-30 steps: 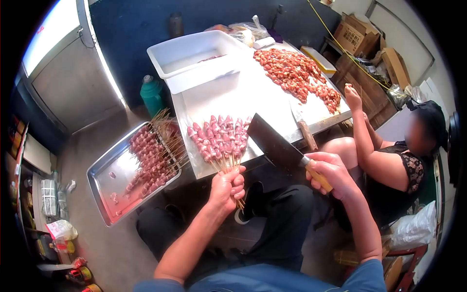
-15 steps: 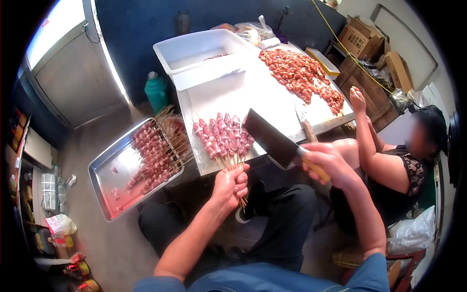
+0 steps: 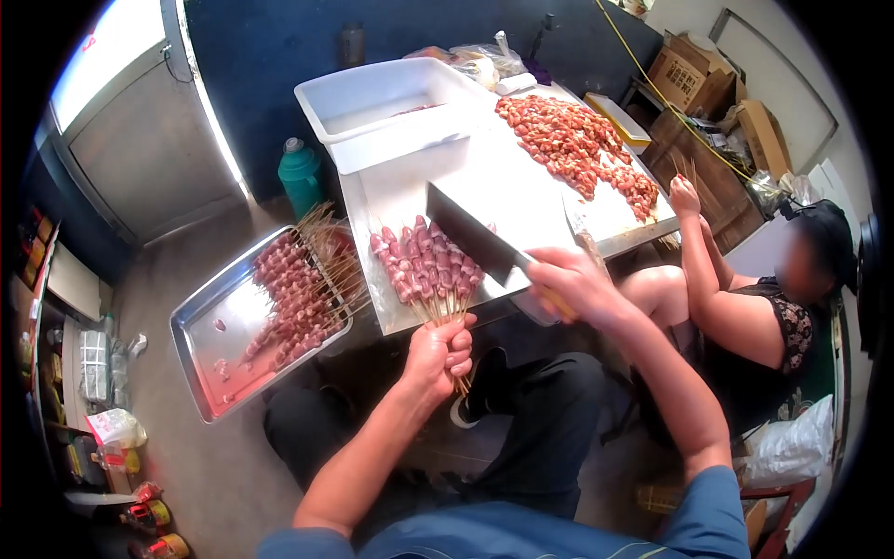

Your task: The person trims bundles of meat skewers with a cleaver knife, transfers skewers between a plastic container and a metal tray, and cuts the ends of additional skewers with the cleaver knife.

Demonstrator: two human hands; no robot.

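"What's done, what's left?"

"Beyond the long white-topped table [image 3: 410, 210]'s near left corner, at nine o'clock, the shiny rectangular metal tray [image 3: 207, 354] holds pink meat skewers [image 3: 293, 298] that look finished. The broad heap of loose red-brown meat pieces [image 3: 577, 144], at one o'clock, seems unskewered."

"Your grip?"

"My left hand [image 3: 440, 352] clenches the sticks of a fanned pink skewer bundle [image 3: 419, 265], meat at twelve o'clock; my right hand [image 3: 573, 284] grasps a wooden-handled dark steel cleaver [image 3: 473, 235], blade towards ten, contact unclear."

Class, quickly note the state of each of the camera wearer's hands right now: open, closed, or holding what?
Left hand: closed, holding a bunch of meat skewers.
Right hand: closed, holding a cleaver.
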